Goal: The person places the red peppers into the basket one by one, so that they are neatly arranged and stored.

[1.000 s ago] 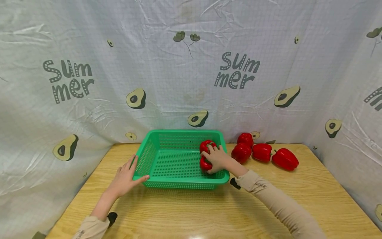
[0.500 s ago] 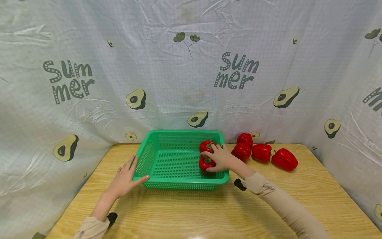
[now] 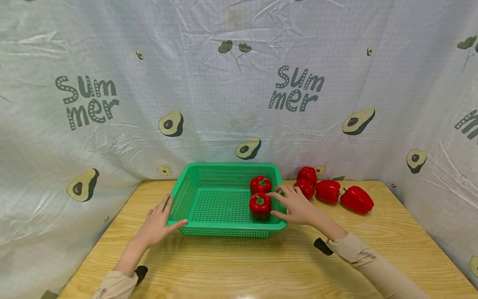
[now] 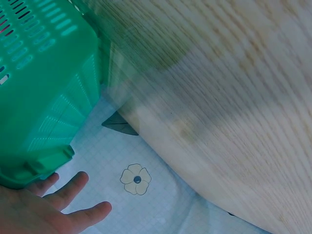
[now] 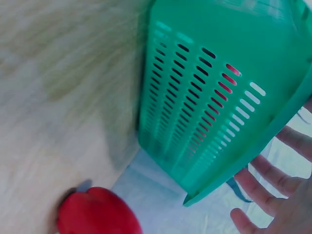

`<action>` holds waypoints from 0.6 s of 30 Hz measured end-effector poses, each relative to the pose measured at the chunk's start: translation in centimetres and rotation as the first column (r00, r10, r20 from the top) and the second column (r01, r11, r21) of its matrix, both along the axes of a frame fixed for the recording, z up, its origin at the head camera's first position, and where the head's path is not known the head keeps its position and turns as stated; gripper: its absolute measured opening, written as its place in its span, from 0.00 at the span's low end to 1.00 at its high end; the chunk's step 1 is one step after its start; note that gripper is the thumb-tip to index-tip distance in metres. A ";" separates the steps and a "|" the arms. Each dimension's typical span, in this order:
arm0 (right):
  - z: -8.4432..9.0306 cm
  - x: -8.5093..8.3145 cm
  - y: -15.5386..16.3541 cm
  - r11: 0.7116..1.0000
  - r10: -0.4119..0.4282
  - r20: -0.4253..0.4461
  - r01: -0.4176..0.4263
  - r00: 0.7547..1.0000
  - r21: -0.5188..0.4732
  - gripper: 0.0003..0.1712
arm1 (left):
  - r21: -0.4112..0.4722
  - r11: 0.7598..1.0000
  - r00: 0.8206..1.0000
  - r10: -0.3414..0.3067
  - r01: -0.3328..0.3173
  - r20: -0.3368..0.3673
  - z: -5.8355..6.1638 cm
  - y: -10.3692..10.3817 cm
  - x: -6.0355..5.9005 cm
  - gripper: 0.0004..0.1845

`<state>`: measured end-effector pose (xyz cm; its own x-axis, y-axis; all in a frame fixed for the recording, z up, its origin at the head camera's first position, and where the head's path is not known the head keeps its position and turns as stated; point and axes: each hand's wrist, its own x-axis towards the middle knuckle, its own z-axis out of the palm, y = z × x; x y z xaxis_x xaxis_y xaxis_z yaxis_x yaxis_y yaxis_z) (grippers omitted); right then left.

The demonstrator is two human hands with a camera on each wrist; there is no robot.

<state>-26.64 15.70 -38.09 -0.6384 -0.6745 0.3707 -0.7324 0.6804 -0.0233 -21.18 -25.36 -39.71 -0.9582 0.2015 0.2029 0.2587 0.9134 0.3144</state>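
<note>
A green plastic basket [image 3: 220,226] stands on the table with two red bell peppers inside at its right end. The front pepper [image 3: 260,206] has its stem up, and the back pepper [image 3: 260,185] sits right behind it. At the basket's front left corner my left hand [image 3: 156,224] rests with straight, spread fingers, the thumb lying along the front rim. My right hand [image 3: 298,205] hovers over the right rim, fingers spread and holding nothing, just right of the front pepper. In the right wrist view its fingers [image 5: 278,175] show beside the rim.
Several more red peppers lie on the table right of the basket, among them a rear one [image 3: 307,174], one on its side [image 3: 328,191] and the rightmost one [image 3: 357,199]. A patterned curtain [image 3: 209,83] hangs behind the wooden table [image 3: 239,265].
My right hand has let go of the front pepper and drawn back to the right, out over the rim. That pepper now stands upright in the basket. My left hand has stayed put.
</note>
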 end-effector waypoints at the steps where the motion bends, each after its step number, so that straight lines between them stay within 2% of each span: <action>1: 0.0 0.2 0.3 1.000 0.001 -0.006 -0.001 1.000 -0.010 0.27 | 0.002 1.000 1.000 -0.001 0.001 -0.001 0.0 0.0 0.0 0.50; 8: -0.4 1.2 1.8 0.995 0.024 -0.088 -0.032 0.996 -0.092 0.25 | 0.002 1.000 1.000 -0.002 0.002 -0.007 -0.1 0.0 -0.2 0.50; 13: -1.4 1.3 3.5 0.988 0.026 -0.149 -0.048 0.988 -0.144 0.25 | 0.005 1.000 1.000 -0.003 0.003 0.001 -0.3 0.0 -0.2 0.50; 18: -2.3 1.2 5.5 0.987 -0.049 -0.172 0.022 0.984 -0.158 0.26 | 0.009 1.000 1.000 -0.005 0.005 -0.005 -0.5 -0.1 -0.2 0.50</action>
